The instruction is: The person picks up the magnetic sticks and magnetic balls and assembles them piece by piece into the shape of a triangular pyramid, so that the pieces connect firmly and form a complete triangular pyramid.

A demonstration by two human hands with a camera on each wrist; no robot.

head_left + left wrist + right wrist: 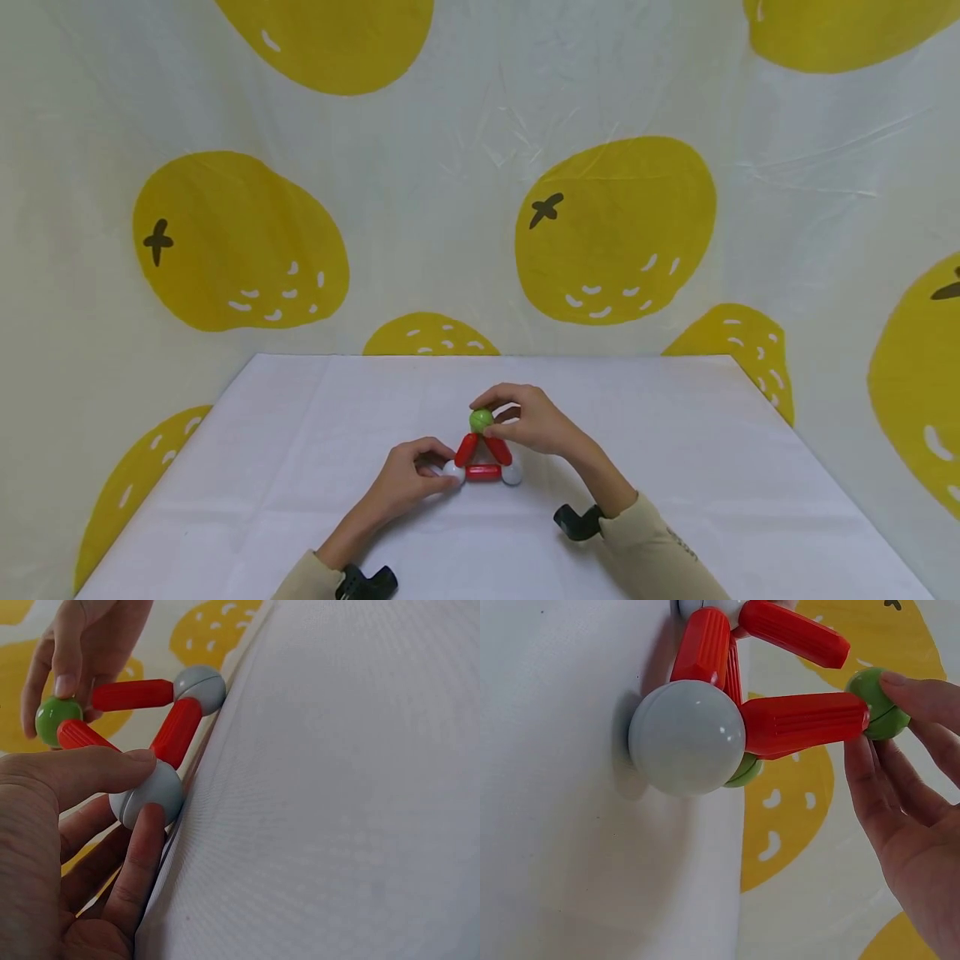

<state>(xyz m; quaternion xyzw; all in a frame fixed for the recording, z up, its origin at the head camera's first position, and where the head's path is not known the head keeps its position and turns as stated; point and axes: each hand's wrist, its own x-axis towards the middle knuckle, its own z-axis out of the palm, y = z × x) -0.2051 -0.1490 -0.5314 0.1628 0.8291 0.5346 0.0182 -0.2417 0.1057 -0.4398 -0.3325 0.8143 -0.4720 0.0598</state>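
Observation:
A frame of red rods and balls stands on the table. My left hand (408,473) pinches its left white ball (154,795) between thumb and fingers. Above, my right hand (534,421) holds a green ball (877,703) between thumb and fingertips. One red rod (806,724) runs from the right white ball (686,739) up to this green ball. A second upright rod (795,634) rises from the left white ball, its tip a little apart from the green ball in the right wrist view. A red rod (483,472) joins the white balls. Another green ball (742,772) shows low behind, partly hidden.
White cloth covers the table (300,400), whose far edge meets a curtain (442,208) printed with large yellow fruits. A black wrist camera mount (577,522) sits by the right sleeve, another mount (367,582) by the left sleeve.

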